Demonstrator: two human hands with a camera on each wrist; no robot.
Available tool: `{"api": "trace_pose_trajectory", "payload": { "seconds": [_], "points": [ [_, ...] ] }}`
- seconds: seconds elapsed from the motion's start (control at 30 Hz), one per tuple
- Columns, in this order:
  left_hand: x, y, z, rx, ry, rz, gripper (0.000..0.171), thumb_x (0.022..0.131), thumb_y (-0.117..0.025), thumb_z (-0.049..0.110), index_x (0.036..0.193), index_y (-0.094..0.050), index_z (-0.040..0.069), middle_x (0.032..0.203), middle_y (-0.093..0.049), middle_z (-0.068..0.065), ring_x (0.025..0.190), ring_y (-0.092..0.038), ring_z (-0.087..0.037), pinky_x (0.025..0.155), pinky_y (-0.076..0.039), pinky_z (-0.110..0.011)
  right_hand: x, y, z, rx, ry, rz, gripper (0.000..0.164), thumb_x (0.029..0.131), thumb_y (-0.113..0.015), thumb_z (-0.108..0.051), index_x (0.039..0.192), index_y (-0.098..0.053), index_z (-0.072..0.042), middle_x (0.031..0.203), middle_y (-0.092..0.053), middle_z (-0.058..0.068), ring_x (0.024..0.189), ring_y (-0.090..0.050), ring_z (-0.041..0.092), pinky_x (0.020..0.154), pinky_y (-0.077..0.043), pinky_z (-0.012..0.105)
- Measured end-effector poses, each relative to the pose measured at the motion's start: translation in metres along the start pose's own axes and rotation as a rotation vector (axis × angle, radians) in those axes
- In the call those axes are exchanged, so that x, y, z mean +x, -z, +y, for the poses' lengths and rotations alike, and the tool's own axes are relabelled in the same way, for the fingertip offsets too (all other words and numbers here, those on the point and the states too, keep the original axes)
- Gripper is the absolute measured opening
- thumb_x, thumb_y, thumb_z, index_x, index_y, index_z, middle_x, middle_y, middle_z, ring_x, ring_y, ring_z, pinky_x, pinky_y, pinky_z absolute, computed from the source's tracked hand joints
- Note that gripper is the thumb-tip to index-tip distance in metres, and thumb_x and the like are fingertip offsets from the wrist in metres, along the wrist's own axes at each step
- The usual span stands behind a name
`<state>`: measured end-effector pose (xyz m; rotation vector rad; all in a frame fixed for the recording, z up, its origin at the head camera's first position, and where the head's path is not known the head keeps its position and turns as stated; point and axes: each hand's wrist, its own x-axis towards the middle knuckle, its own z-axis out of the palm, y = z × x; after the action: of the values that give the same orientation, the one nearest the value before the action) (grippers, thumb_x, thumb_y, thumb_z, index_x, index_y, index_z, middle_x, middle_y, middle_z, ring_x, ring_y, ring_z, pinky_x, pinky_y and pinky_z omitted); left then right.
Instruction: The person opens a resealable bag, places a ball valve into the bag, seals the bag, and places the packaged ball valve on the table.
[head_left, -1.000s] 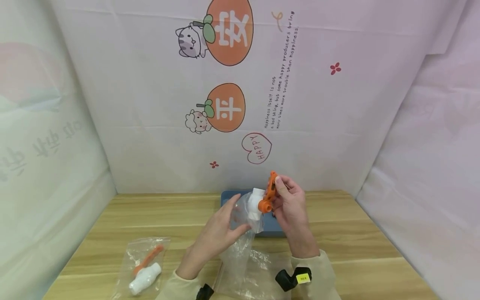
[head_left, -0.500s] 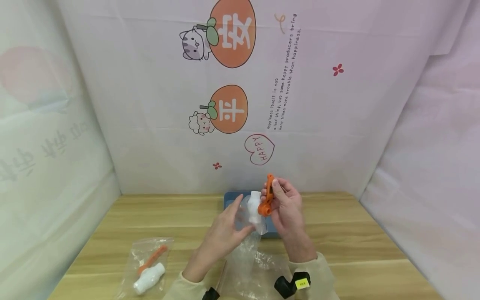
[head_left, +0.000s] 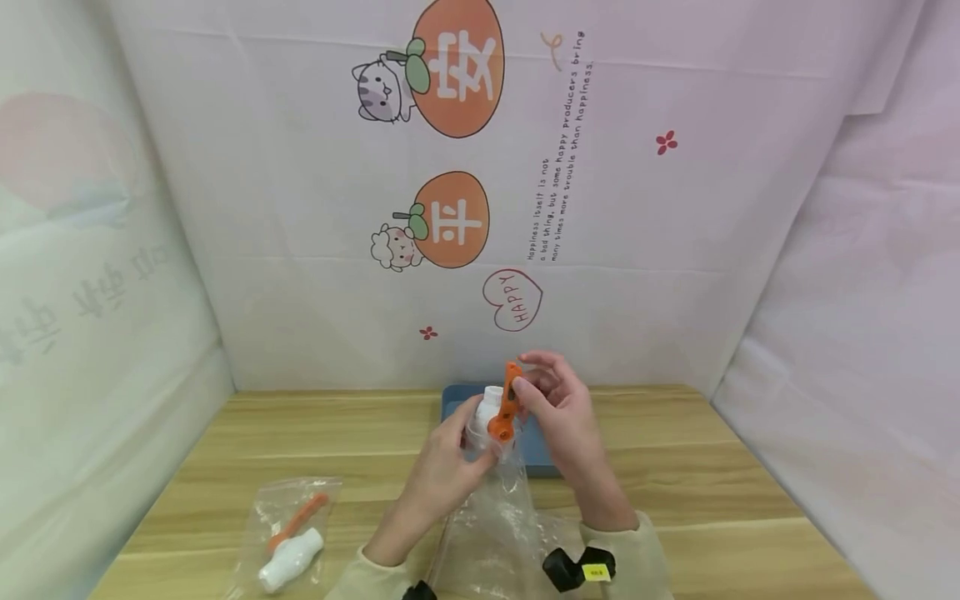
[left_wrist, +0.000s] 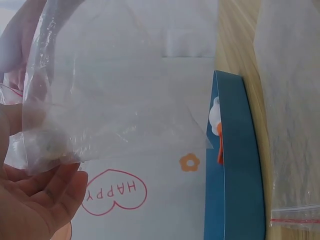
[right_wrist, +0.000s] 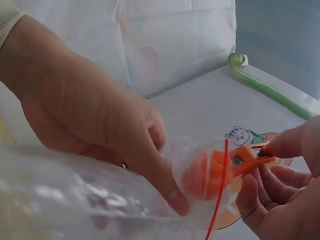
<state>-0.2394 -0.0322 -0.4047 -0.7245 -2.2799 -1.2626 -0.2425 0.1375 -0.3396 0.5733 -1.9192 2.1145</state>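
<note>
In the head view, a white ball valve (head_left: 489,407) with an orange lever handle (head_left: 507,406) sits in the mouth of a clear zip bag (head_left: 512,490). My left hand (head_left: 441,468) grips the bag around the valve body, thumb on the near side and fingers on the far side. My right hand (head_left: 564,421) pinches the orange handle between thumb and fingers. The right wrist view shows the bag's red zip line crossing the handle, whose outer end sticks out into the right fingers. Plastic veils most of the valve body in the left wrist view.
Another bagged white valve (head_left: 291,560) with an orange handle lies at the left of the wooden table (head_left: 360,442). Behind the hands stands a blue tray (head_left: 543,462), with a white and orange piece (left_wrist: 216,120) inside. A flat clear bag (left_wrist: 295,115) lies in front.
The valve has moved left and deeper into the bag's mouth, the right hand following with the handle. My left fingers, spread wide before, have closed in around the bag and valve.
</note>
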Motion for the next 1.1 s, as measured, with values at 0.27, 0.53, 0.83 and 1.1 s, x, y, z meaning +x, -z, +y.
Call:
{"api": "trace_pose_trajectory", "payload": {
  "seconds": [0.27, 0.53, 0.83, 1.1],
  "points": [
    [0.000, -0.001, -0.001, -0.047, -0.023, -0.067, 0.063, 0.087, -0.075, 0.018, 0.141, -0.047, 0.004, 0.115, -0.067, -0.006, 0.087, -0.062, -0.011, 0.074, -0.054, -0.023, -0.003, 0.010, -0.006, -0.129, 0.094, -0.147, 0.031, 0.097, -0.059, -0.007, 0.126, -0.053, 0.001, 0.093, -0.063, 0.009, 0.069, -0.062, 0.020, 0.065, -0.059, 0.033],
    [0.000, 0.001, 0.012, -0.183, 0.060, -0.227, 0.073, 0.090, -0.069, 0.044, 0.152, -0.032, 0.030, 0.117, -0.062, 0.007, 0.094, -0.061, -0.009, 0.079, -0.053, -0.026, -0.005, 0.012, -0.008, -0.087, 0.071, -0.212, 0.029, 0.096, -0.060, -0.004, 0.123, -0.050, 0.004, 0.094, -0.062, 0.010, 0.070, -0.065, 0.020, 0.063, -0.060, 0.038],
    [-0.002, 0.008, 0.019, -0.150, 0.006, -0.295, 0.067, 0.099, -0.058, 0.036, 0.154, -0.020, 0.037, 0.121, -0.059, -0.001, 0.096, -0.063, -0.012, 0.079, -0.054, -0.025, -0.004, 0.008, -0.009, -0.159, 0.081, -0.287, 0.028, 0.095, -0.061, -0.004, 0.122, -0.053, -0.001, 0.097, -0.063, 0.024, 0.070, -0.065, 0.017, 0.062, -0.059, 0.036],
    [-0.002, 0.017, 0.018, 0.037, 0.123, -0.272, 0.071, 0.096, -0.060, 0.046, 0.154, -0.030, 0.018, 0.108, -0.045, -0.003, 0.096, -0.043, -0.014, 0.073, -0.044, -0.023, -0.004, 0.011, -0.008, -0.216, 0.066, -0.290, 0.033, 0.094, -0.060, -0.002, 0.127, -0.055, 0.000, 0.094, -0.063, 0.023, 0.067, -0.063, 0.013, 0.062, -0.057, 0.031]
  ]
}}
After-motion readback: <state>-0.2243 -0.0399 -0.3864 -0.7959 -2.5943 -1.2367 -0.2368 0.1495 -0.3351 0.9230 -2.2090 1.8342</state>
